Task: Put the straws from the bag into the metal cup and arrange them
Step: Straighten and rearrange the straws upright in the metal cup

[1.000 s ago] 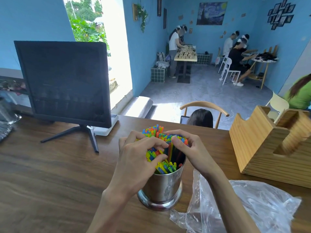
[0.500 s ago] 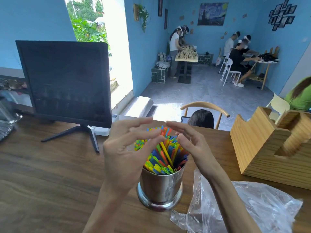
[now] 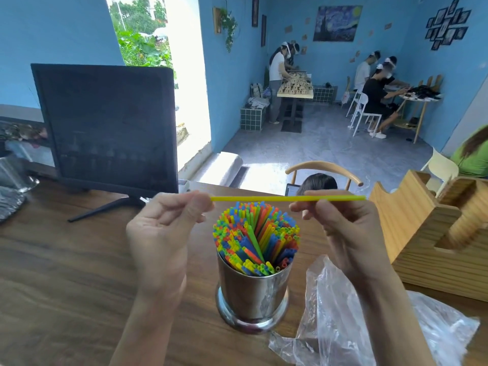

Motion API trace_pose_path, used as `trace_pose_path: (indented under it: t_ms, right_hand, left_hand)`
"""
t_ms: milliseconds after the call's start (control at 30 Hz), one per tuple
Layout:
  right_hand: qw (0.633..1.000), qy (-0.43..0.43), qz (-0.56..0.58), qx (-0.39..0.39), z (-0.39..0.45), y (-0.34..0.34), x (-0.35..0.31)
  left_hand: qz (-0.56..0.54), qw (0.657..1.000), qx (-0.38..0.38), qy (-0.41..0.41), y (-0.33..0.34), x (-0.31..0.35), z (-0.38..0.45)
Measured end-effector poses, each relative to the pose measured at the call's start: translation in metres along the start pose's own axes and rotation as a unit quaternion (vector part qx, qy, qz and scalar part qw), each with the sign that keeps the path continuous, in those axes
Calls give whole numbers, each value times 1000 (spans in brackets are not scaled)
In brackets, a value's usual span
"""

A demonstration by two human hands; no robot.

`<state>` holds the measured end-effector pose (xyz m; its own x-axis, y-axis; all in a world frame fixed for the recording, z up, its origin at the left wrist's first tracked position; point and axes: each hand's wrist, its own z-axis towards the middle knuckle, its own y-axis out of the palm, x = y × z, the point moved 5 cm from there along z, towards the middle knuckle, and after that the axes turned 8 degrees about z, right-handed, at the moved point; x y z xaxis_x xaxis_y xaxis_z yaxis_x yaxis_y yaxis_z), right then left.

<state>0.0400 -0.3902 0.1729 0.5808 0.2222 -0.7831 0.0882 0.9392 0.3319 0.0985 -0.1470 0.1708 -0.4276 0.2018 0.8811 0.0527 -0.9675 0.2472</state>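
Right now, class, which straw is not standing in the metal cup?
The yellow straw, held level above the metal cup, pinched by the left hand and right hand. The other straws stand inside.

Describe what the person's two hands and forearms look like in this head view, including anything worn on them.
Both the left hand and the right hand are bare: no gloves, rings, watch or bracelets show. Both forearms are bare too, right down to the bottom edge of the picture, with no sleeve cuff in view. The fingernails that show look short and unpainted. No marks or tattoos show.
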Motion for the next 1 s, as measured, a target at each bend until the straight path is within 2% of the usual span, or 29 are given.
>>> trace_pose_path:
  t_ms: [100,167,233,300,400,467,567,633,833,1000]
  right_hand:
    - [995,-20,93,35,1,-2,-8]
    - [993,-58,86,59,0,-1,-16]
    - [991,-112,-2,71,-3,2,-21]
    - [984,-138,-101,50,-6,6,-19]
    - [968,-83,-238,-3,-8,13,-1]
    - [942,-66,-327,-41,-7,14,10]
    - [896,-85,-430,-75,-6,17,19]
    - [886,-78,-452,-68,-6,13,24]
    - [901,-21,-430,-54,-3,10,30]
    - [905,-18,-423,-46,-2,7,32]
  left_hand:
    - [120,983,-129,-40,6,-9,-2]
    - [193,967,-159,-44,6,-14,-3]
    - [213,965,-144,-46,3,-19,0]
    - [224,965,-126,-51,2,-25,3]
    - [239,965,-88,-62,-2,-37,8]
    - [238,964,-79,-89,-4,-44,10]
    - [252,955,-84,-133,-8,-51,9]
    - [259,949,-94,-151,-9,-53,8]
    - [278,935,-124,-180,-11,-49,9]
    - [241,938,-135,-208,-11,-50,10]
